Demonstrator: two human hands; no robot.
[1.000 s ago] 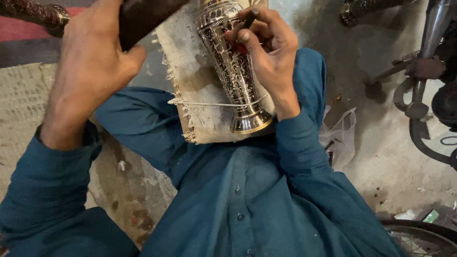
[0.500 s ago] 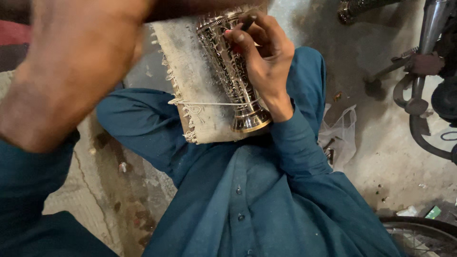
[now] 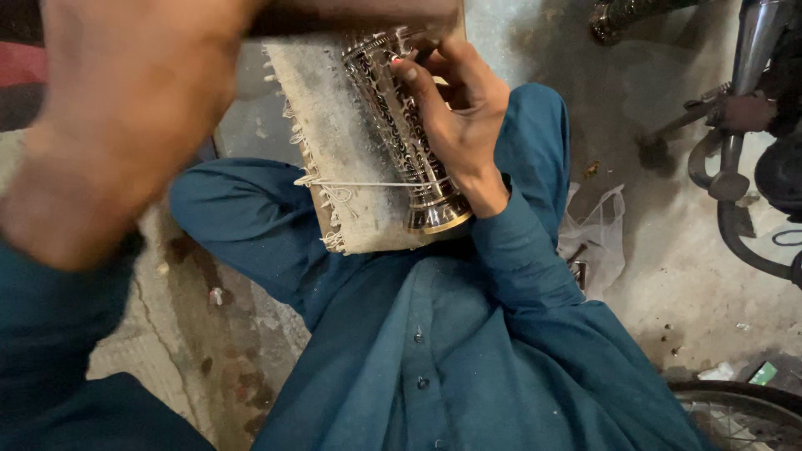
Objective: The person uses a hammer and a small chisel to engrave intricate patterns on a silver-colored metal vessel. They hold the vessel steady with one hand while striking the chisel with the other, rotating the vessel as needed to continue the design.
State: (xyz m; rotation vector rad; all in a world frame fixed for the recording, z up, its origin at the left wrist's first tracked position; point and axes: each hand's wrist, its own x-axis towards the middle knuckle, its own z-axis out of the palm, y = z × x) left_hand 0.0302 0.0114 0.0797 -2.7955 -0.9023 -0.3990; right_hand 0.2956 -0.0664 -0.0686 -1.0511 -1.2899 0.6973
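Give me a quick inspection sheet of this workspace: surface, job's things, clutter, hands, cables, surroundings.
Surface: frayed cloth-covered pad lying across the person's lap; a white thread crosses it.
Job's things: engraved shiny metal vase lying on the pad, its base toward the body; a thin tool is pinched against its upper part.
Clutter: clear plastic bag on the concrete floor; small scraps nearby.
Hands: right hand rests on the vase, fingers pinching the thin tool. Left hand raised close to the camera, blurred, gripping a dark handle.
Cables: nothing seen.
Surroundings: metal motorcycle parts at the right edge; a wheel rim at the lower right.
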